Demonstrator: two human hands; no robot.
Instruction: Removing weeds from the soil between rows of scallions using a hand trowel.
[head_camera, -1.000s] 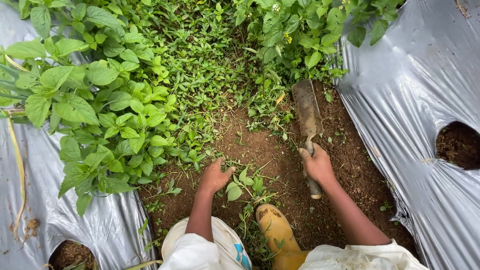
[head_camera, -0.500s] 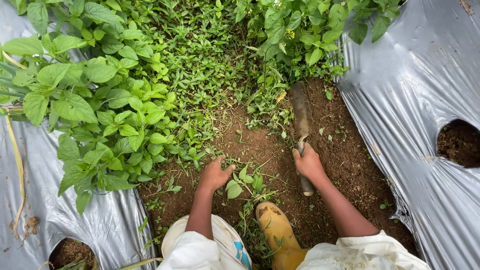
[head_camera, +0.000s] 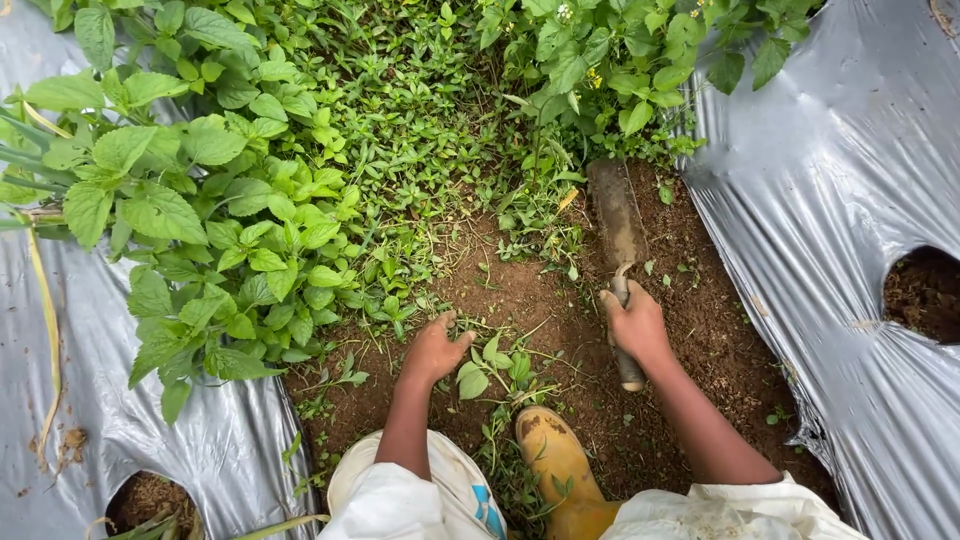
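Head view. Holes in the silver plastic mulch (head_camera: 800, 230) expose dark soil — one at right (head_camera: 925, 292), one at lower left (head_camera: 150, 500). The right hand (head_camera: 636, 326) is wrapped tightly around the handle of a muddy trowel (head_camera: 617, 235), whose blade lies on bare earth among weeds. The left hand (head_camera: 433, 350) rests on the soil, fingers loosely curled, touching small weeds (head_camera: 490, 362) — just above a yellow boot (head_camera: 552, 458).

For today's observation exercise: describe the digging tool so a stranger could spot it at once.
Between the silver plastic sheets runs a strip of bare soil. On its right side, the right hand grips the trowel, a long, mud-caked blade pointing toward the weeds.
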